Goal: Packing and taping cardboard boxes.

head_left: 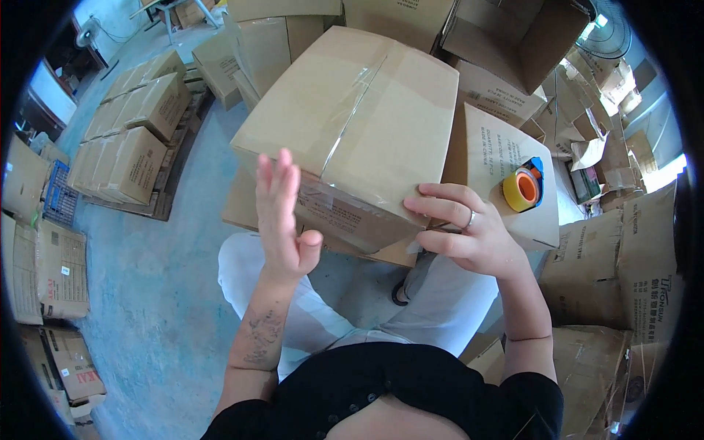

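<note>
A large taped cardboard box [381, 110] stands in front of me, with clear tape running along its top seam and bending down over the near side. My left hand [279, 216] is raised at the box's near left corner, fingers stretched upward and thumb apart, holding nothing. At the near right corner, my right hand [462, 224] rests its fingertips against the box edge, with fingers spread and a ring on one of them. A tape dispenser [522, 189] with a yellow and orange roll and blue body lies on a smaller box [506, 147] to the right.
Stacked cartons on a wooden pallet [158, 209] stand at the left. An open empty carton [506, 44] sits at the far right, with more boxes [594, 264] close by my right side. A blue crate [60, 194] is by the left wall, and a fan [607, 33] stands at the back right.
</note>
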`<state>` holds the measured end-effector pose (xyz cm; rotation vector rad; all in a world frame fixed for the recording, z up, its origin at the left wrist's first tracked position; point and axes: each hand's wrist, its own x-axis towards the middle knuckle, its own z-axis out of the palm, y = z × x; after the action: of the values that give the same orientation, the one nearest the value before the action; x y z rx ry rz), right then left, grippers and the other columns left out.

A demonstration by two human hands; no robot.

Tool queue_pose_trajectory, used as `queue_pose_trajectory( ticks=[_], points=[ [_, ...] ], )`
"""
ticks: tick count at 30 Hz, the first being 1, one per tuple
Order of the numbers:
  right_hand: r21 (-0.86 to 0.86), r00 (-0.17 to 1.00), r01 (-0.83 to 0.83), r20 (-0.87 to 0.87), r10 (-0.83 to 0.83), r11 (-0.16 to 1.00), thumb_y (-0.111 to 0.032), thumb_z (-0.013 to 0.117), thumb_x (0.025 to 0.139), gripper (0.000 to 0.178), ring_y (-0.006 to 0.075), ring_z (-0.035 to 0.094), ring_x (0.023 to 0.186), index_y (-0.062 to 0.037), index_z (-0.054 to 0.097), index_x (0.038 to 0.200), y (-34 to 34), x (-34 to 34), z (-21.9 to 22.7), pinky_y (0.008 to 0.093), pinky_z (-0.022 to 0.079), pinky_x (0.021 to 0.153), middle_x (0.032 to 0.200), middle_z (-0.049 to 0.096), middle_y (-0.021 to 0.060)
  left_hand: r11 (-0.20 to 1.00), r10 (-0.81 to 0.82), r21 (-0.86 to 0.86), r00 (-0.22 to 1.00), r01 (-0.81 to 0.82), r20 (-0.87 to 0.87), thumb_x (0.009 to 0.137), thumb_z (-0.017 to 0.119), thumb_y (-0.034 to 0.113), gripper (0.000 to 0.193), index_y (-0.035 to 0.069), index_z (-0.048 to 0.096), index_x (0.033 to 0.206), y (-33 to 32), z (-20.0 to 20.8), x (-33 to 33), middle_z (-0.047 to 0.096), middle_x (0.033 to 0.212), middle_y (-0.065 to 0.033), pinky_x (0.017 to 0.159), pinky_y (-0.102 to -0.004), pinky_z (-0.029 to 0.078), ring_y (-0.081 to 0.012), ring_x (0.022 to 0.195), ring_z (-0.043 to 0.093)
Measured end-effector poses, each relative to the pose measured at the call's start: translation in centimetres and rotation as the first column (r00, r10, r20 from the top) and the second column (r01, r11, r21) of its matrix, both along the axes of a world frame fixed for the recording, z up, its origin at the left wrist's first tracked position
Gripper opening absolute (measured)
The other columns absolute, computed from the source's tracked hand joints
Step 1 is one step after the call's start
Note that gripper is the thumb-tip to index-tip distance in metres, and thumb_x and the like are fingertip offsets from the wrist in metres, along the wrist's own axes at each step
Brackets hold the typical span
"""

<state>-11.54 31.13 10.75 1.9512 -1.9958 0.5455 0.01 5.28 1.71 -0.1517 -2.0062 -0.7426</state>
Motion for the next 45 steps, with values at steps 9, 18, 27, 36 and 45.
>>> queue_pose_trajectory(
  ticks=[9,18,27,36,45],
  points=[
    [-0.001,0.997,-0.027,-0.069,0.026,1.0,-0.008,0.074,0.076,0.021,0.023,0.06,0.114,-0.0162,0.065,0.092,-1.0,0.2,0.5,0.0325,0.057,0.079,0.122,0.065,0.0015,0.987,0.041,-0.157,0.999,-0.041,-0.003,0.104,0.036,0.043,0.047,0.011,0.063,0.127,0.6,-0.1,-1.5,0.061,0.132,-0.0045,0.12,-0.0461,0.015,-0.0286,0.134,0.045],
    [-0.015,0.992,-0.053,-0.113,0.051,0.999,-0.014,0.077,0.074,0.02,0.0244,0.064,0.107,-0.016,0.066,0.091,-0.9,0.4,0.5,0.0328,0.059,0.074,0.118,0.067,0.0018,0.987,0.076,-0.134,0.995,-0.084,-0.064,0.104,0.039,0.041,0.042,0.014,0.064,0.123,1.4,-0.8,-1.5,0.062,0.129,-0.0021,0.12,-0.0462,0.014,-0.0262,0.133,0.045],
    [0.054,0.97,0.067,-0.236,-0.052,0.996,-0.01,0.076,0.071,0.021,0.0247,0.066,0.102,-0.0123,0.066,0.089,-1.2,2.7,1.9,0.0321,0.06,0.071,0.115,0.069,0.0043,0.988,0.074,-0.134,0.995,-0.082,-0.065,0.104,0.04,0.04,0.04,0.014,0.065,0.123,1.4,-0.9,-1.6,0.062,0.129,-0.0007,0.12,-0.0457,0.014,-0.0251,0.133,0.046],
    [-0.063,0.982,0.079,-0.167,-0.088,0.995,-0.004,0.076,0.067,0.022,0.0257,0.066,0.1,-0.0081,0.065,0.086,-1.5,2.8,0.5,0.032,0.058,0.069,0.113,0.069,0.0075,0.98,0.07,-0.181,0.996,-0.08,-0.064,0.106,0.03,0.041,0.046,0.011,0.061,0.123,1.1,-1.1,-1.6,0.061,0.13,-0.0048,0.121,-0.0456,0.012,-0.0269,0.135,0.042],
    [-0.278,0.971,0.086,-0.19,-0.143,0.957,-0.004,0.074,0.073,0.024,0.0237,0.063,0.097,-0.0087,0.058,0.09,-1.8,2.2,-3.4,0.0294,0.055,0.073,0.114,0.067,0.0084,0.983,0.068,-0.168,0.995,-0.079,-0.075,0.106,0.027,0.042,0.049,0.011,0.06,0.124,1.3,-1.0,-1.9,0.061,0.13,-0.0055,0.121,-0.0456,0.012,-0.0273,0.135,0.042]
  ],
)
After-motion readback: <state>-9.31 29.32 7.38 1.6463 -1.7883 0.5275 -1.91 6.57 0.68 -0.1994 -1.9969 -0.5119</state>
